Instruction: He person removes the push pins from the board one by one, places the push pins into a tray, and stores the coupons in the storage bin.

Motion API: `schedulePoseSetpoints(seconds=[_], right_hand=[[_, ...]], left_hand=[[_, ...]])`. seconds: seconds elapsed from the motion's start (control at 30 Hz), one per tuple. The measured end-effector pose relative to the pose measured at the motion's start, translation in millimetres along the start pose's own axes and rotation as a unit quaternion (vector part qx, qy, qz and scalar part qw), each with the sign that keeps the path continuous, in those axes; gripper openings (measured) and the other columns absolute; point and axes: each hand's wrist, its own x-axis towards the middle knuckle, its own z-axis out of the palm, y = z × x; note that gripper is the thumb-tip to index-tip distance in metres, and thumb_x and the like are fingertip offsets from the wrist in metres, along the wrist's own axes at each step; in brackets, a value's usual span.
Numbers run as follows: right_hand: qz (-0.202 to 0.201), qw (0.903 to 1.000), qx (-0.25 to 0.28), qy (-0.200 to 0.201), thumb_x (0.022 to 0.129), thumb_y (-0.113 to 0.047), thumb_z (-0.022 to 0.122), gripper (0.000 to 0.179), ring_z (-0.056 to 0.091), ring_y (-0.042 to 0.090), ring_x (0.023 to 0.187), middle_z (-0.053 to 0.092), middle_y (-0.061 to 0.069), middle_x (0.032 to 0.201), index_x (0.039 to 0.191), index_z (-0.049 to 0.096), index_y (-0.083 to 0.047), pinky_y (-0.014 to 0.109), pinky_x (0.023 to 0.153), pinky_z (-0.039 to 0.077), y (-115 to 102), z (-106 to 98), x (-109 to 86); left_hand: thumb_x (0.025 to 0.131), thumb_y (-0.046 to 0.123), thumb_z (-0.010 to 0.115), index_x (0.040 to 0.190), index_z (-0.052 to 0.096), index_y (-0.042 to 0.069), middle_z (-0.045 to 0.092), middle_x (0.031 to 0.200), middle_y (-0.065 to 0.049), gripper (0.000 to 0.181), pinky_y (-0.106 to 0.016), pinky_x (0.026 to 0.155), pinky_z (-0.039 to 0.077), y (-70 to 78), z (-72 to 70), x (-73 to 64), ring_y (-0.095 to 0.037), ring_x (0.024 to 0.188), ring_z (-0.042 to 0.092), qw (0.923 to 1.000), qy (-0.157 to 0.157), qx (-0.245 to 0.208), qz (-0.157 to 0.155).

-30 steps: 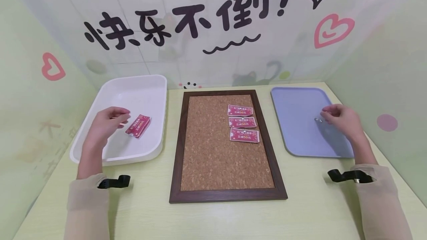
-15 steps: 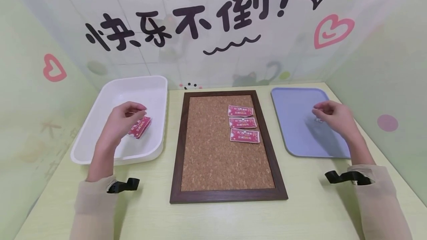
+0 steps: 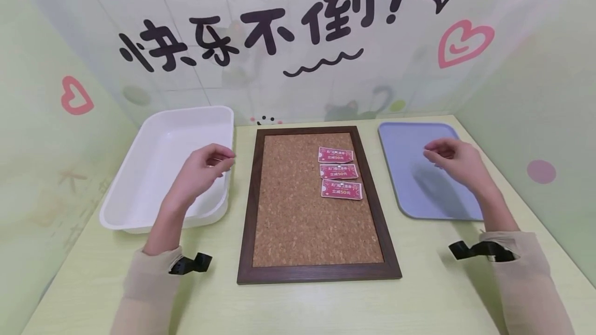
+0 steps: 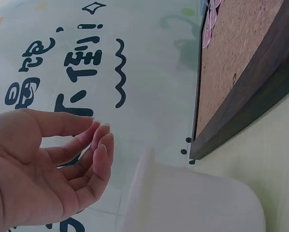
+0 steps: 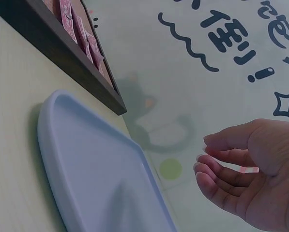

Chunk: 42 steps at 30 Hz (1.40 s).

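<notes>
Corkboard (image 3: 298, 216) with coupons (image 3: 338, 171) lies between my left hand (image 3: 197, 173), white tub (image 3: 139, 185) beneath, and right hand (image 3: 461, 164), blue tray (image 3: 408, 154) beneath; I see both loosely curled, empty.

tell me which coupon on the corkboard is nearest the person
The bottom coupon on the corkboard; the middle coupon and top coupon lie farther toward its far edge.

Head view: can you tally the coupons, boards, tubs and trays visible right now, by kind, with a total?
Pink coupons: 3, all on the board
Cork board: 1
White tub: 1
Blue tray: 1
Total: 6, counting only what shows; the left hand hides part of the tub.
</notes>
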Motion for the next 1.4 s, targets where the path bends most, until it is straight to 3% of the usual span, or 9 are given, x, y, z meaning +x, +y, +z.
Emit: schedulePoseSetpoints(seconds=[0.2,0.47,0.73,1.1,1.4], right_hand=[[-0.025,0.9993,0.009,-0.025,0.098,-0.015,0.068,0.023,0.063,0.004,0.077,0.069,0.019,0.097,0.11,0.068,0.004,0.013,0.066,0.049,-12.3,10.9,1.1],[-0.056,0.9971,0.017,-0.05,0.096,-0.011,0.069,0.02,0.061,-0.003,0.083,0.071,0.018,0.101,0.11,0.068,0.004,0.009,0.073,0.047,-27.9,28.4,1.5],[-0.066,0.9944,0.015,-0.081,0.097,-0.012,0.068,0.02,0.065,0.005,0.086,0.072,0.014,0.1,0.11,0.068,0.004,0.013,0.075,0.051,-44.1,44.9,2.7],[-0.079,0.9882,0.026,-0.128,0.097,-0.01,0.068,0.018,0.067,0.023,0.088,0.07,0.01,0.096,0.107,0.068,0.004,0.021,0.076,0.054,-61.7,69.7,4.8],[-0.084,0.9828,0.014,-0.164,0.097,-0.013,0.069,0.016,0.067,0.02,0.089,0.07,0.007,0.097,0.106,0.069,0.0,0.03,0.08,0.056,-74.1,88.1,10.4]], left_hand=[[0.101,0.009,0.06,0.115,0.063,-0.005,0.065,0.105,-0.02,0.02,-0.027,0.075,0.052,2.6,19.0,3.3,-0.023,0.092,0.062,0.9997,-0.026,0.0,0.004],[0.1,0.01,0.062,0.115,0.064,-0.002,0.067,0.106,-0.015,0.019,-0.032,0.08,0.051,11.6,40.2,4.4,-0.027,0.097,0.063,0.9989,-0.047,-0.002,0.0],[0.099,0.006,0.062,0.115,0.063,-0.005,0.066,0.108,-0.019,0.02,-0.035,0.081,0.051,20.0,56.2,9.5,-0.028,0.098,0.061,0.9977,-0.06,-0.018,0.028],[0.099,0.007,0.062,0.115,0.066,-0.003,0.067,0.107,-0.013,0.019,-0.038,0.086,0.053,32.0,91.3,21.6,-0.025,0.099,0.063,0.9945,-0.102,-0.006,0.022],[0.099,0.007,0.062,0.116,0.064,-0.006,0.066,0.104,-0.013,0.021,-0.034,0.084,0.053,35.2,114.2,36.8,-0.023,0.095,0.062,0.9914,-0.128,-0.016,0.017]])
